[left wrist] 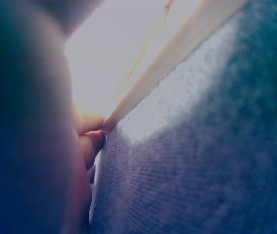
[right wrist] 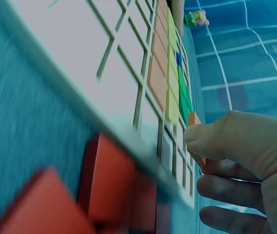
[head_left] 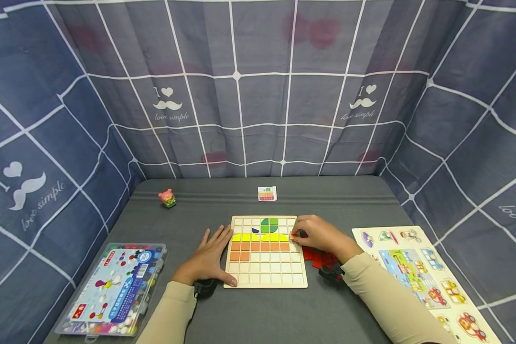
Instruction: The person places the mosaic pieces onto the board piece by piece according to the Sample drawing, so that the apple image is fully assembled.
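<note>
A wooden grid board (head_left: 265, 277) lies in the middle of the grey table, with green tiles at the top, a yellow row (head_left: 258, 237) and orange tiles (head_left: 258, 247) below. My left hand (head_left: 212, 251) rests flat beside the board's left edge, its fingers (left wrist: 87, 131) touching the board's rim (left wrist: 168, 63). My right hand (head_left: 300, 233) is at the board's upper right and pinches a small orange tile (right wrist: 194, 119) between thumb and fingers, over the grid cells. A heap of red tiles (head_left: 320, 258) lies right of the board, under that wrist, and these red tiles (right wrist: 109, 180) also show in the right wrist view.
A clear plastic box of coloured beads (head_left: 112, 289) sits at the front left. A picture puzzle board (head_left: 421, 272) lies at the right. A small pink toy (head_left: 167, 198) and a pattern card (head_left: 267, 193) sit behind the board. Checked cloth walls enclose the table.
</note>
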Available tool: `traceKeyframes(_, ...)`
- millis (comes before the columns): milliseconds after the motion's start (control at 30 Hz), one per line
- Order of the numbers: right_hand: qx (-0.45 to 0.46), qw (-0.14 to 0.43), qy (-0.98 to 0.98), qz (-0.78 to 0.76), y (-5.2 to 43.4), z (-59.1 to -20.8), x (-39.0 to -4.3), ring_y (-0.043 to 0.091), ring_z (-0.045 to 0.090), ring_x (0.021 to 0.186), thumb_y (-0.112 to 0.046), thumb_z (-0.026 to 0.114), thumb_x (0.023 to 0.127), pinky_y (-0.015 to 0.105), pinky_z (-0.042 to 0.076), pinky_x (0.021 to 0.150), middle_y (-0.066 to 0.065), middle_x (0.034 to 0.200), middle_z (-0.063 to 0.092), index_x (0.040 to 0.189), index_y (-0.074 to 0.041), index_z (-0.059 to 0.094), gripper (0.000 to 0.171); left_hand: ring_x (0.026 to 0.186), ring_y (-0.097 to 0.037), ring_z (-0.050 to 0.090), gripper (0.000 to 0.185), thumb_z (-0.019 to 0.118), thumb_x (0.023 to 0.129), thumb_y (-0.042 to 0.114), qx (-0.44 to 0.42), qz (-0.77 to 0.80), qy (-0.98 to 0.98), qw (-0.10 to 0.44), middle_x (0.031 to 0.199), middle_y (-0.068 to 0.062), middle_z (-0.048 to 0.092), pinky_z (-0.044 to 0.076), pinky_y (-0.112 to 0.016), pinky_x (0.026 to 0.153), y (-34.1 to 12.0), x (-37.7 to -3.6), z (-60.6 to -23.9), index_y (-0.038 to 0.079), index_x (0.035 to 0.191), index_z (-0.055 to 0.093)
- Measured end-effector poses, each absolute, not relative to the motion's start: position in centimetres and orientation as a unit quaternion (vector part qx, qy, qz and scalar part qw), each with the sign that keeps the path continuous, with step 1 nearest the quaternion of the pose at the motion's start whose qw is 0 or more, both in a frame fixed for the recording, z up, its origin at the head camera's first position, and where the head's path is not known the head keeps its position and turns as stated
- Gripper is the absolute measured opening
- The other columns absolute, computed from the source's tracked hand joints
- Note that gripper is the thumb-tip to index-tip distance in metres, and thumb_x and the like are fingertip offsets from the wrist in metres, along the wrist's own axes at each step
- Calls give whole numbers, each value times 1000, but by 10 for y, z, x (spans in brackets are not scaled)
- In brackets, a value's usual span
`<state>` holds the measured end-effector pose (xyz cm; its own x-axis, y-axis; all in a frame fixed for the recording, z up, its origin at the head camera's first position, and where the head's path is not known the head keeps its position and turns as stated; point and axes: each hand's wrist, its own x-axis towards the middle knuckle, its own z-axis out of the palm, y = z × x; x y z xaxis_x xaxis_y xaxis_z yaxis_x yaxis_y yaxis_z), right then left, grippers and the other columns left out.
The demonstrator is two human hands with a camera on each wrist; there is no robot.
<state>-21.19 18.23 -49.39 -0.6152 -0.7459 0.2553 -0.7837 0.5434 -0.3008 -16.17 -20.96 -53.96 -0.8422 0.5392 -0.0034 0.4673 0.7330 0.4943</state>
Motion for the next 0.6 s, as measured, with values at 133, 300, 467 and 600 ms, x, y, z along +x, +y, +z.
traceKeyframes(133, 452, 47, -867, 205, 165, -495, -210, 11, 65, 85, -11, 86, 91, 28, 58, 74, -3, 97, 69, 96, -10, 81, 8, 159, -35, 6, 154, 88, 54, 82, 268, 243, 929, 75, 174, -13, 13, -9, -62, 122, -209, -161, -539, 4, 168, 21)
traceKeyframes(300, 484, 56, -848, 208, 139, -498, -203, 8, 64, 82, -9, 85, 90, 24, 56, 73, -2, 94, 70, 94, -9, 82, 5, 159, -35, 7, 154, 88, 54, 82, 266, 240, 931, 76, 174, -13, 14, -9, -62, 122, -209, -161, -539, 4, 168, 22)
traceKeyframes(467, 510, 68, -832, 209, 111, -504, -191, 7, 60, 80, -9, 85, 88, 22, 53, 74, -3, 91, 68, 93, -10, 82, 6, 159, -35, 7, 154, 88, 54, 83, 263, 236, 932, 77, 174, -12, 13, -9, -62, 122, -208, -161, -539, 5, 168, 21)
traceKeyframes(600, 522, 79, -819, 225, 93, -510, -186, 5, 59, 79, -9, 85, 89, 20, 51, 74, -3, 90, 67, 91, -10, 81, 5, 159, -35, 7, 153, 86, 54, 84, 263, 233, 933, 75, 174, -12, 13, -8, -63, 122, -208, -161, -539, 5, 168, 21)
